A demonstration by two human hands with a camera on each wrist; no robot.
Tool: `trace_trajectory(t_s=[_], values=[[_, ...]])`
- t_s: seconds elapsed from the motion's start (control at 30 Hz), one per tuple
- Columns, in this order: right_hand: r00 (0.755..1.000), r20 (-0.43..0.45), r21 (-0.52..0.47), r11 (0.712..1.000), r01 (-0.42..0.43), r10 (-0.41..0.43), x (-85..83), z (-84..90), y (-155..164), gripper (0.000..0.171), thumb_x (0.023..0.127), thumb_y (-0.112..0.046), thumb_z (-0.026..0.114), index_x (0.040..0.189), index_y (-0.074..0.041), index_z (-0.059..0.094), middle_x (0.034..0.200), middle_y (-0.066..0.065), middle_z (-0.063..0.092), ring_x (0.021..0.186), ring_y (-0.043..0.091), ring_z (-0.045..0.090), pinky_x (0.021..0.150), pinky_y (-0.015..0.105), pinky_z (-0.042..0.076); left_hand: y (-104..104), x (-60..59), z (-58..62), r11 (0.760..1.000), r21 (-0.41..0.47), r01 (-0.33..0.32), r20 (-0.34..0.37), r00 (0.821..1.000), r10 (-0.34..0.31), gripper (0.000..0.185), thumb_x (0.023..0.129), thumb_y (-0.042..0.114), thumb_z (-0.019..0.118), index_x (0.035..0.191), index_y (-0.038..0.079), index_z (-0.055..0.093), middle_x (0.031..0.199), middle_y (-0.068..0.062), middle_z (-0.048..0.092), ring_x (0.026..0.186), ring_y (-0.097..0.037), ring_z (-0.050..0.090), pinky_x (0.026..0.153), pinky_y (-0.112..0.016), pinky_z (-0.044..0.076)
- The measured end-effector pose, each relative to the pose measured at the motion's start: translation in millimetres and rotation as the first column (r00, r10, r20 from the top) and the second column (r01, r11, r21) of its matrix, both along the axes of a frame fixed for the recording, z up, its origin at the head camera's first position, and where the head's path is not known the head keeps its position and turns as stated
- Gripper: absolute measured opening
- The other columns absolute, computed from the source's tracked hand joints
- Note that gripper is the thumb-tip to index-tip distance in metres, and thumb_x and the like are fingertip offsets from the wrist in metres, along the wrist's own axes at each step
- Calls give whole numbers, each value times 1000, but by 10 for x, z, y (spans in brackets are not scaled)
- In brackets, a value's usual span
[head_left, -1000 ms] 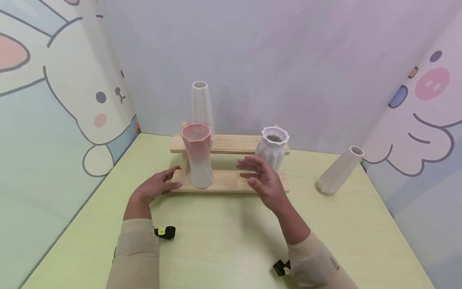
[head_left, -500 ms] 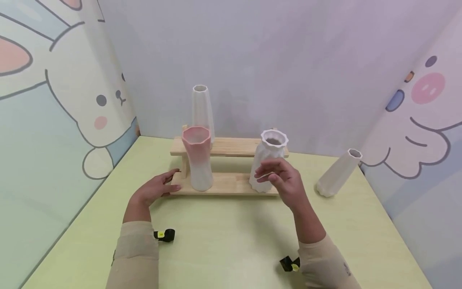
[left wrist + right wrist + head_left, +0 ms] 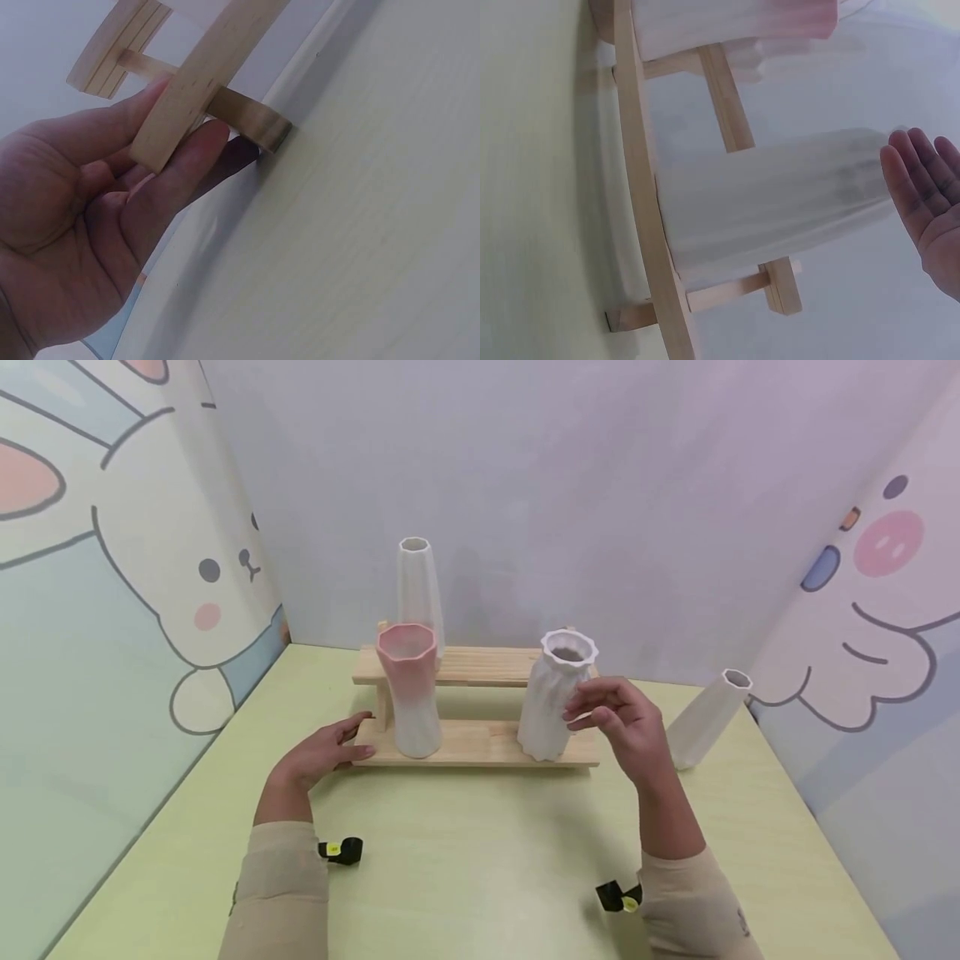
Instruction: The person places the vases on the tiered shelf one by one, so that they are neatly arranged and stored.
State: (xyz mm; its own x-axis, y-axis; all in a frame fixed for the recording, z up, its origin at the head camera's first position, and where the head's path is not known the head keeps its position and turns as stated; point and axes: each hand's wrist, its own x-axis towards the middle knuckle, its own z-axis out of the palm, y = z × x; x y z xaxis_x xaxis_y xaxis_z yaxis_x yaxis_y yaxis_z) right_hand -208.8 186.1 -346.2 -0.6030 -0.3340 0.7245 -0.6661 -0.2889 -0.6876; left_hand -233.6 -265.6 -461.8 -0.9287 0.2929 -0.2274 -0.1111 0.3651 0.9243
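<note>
A two-tier wooden shelf (image 3: 480,731) stands on the table. My left hand (image 3: 318,752) grips the left end of its lower board (image 3: 180,112), the board lying between thumb and fingers in the left wrist view. A pink-and-white vase (image 3: 415,702) stands upright at the left of the lower tier. On the upper tier behind it is a tall white vase (image 3: 420,585). A white ribbed vase (image 3: 546,714) with a scalloped rim stands at the lower tier's right. My right hand (image 3: 630,727) is beside that vase, fingers extended and holding nothing; whether the fingertips touch it I cannot tell.
Another white vase (image 3: 705,722) stands on the pale table (image 3: 465,860) to the right, partly behind my right hand. Walls with cartoon prints enclose the left and right sides, and a plain wall (image 3: 510,510) rises behind the shelf.
My right hand has moved rightward from in front of the ribbed vase to its right side. The ribbed vase now shows down to its base. My left hand stays on the shelf end.
</note>
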Motion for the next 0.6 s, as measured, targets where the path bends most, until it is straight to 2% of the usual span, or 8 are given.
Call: trace_trajectory(t_s=[0.23,0.6], values=[[997,12,-12,997,79,-79,-9,33,159,41,93,-13,56,108,23,45,90,34,56,79,35,64,64,43,53,3,-3,-5,1000,-5,-11,15,1000,11,79,84,37,67,148,27,21,151,1,23,118,-21,49,96,-42,41],[983,34,-21,983,182,-181,-50,57,361,36,94,-8,53,110,23,45,93,34,57,80,35,64,68,39,54,5,6,24,1000,6,-3,0,1000,3,78,85,34,66,148,25,21,150,1,25,116,-21,50,96,-42,41]])
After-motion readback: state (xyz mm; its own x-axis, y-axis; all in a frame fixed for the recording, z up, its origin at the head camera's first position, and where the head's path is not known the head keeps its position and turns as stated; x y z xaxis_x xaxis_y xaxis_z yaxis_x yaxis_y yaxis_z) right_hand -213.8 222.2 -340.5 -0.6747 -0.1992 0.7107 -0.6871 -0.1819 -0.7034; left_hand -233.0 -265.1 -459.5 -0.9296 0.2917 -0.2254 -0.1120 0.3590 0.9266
